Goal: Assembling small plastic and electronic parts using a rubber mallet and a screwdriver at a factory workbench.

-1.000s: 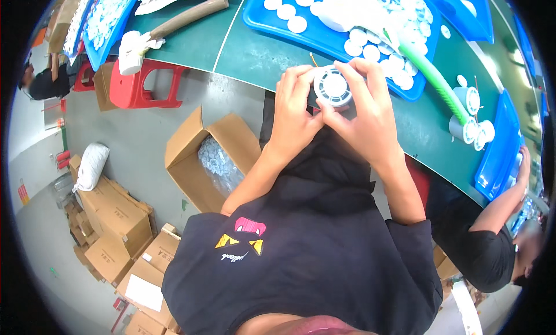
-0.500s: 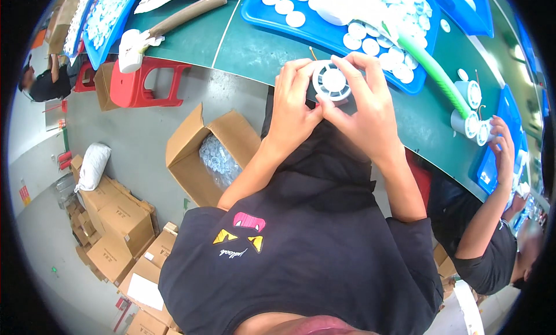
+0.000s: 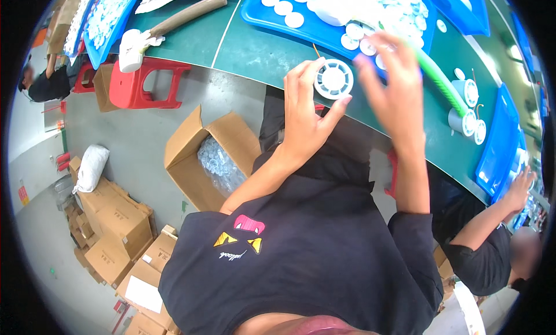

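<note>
My left hand holds a round white plastic part between thumb and fingers, just over the table's near edge. Its face has a ring of slots around a flat centre, and a thin orange wire sticks up behind it. Apart from that part, my right hand is raised with fingers spread, somewhat blurred, and nothing shows in it. Its fingertips overlap the view of a blue tray that bears many white discs.
A bright green bar slants down to several similar white parts on the green table. On the right a co-worker's hand is beside another blue tray. A hammer, red stool and open carton are leftward.
My right hand has let go of the white part and moved right and up. The left hand alone holds it now. The co-worker's hand has left the white parts on the right.
</note>
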A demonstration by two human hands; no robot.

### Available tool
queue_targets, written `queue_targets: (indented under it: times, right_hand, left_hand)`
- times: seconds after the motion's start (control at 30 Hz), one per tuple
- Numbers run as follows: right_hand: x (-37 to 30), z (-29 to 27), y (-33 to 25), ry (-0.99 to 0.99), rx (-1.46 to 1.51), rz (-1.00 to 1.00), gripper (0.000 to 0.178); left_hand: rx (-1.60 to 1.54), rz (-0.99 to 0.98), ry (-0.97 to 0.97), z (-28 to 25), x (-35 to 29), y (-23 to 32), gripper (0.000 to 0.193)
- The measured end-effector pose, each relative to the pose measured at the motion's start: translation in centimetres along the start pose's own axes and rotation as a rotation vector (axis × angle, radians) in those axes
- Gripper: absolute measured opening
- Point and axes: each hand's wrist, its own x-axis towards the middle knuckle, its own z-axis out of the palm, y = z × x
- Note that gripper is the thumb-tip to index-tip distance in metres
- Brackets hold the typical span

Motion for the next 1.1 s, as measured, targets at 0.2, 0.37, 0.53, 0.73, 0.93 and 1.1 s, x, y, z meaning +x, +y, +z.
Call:
queue_targets:
  times: [0.2,0.37,0.53,0.73,0.93,1.1]
  right_hand:
    - [4.3,0.5,6.6,-0.051,-0.635,-0.104,0.039]
    - [5.7,-1.3,4.9,-0.215,-0.388,0.029,0.042]
    - [3.4,-6.5,-1.8,-0.220,0.182,0.276,0.030]
    - [-3.4,-8.5,-2.5,-0.447,0.105,0.440,0.027]
    - [-6.4,-10.4,-1.7,-0.116,-0.037,0.476,0.030]
    - [-4.4,-9.1,-2.8,-0.415,0.258,0.735,0.038]
  left_hand:
    - [-0.077,-0.075,-0.031,0.0,0.4,0.9,0.069]
    - [-0.140,-0.107,-0.019,0.4,0.3,0.9,0.068]
    - [-0.124,-0.150,0.006,-0.9,-0.1,1.2,0.069]
    - [-0.166,-0.230,-0.082,-1.3,0.5,1.1,0.073]
    - [-0.177,-0.200,-0.081,-1.2,0.9,1.0,0.074]
    - [-0.173,-0.172,-0.031,-0.7,0.5,0.6,0.071]
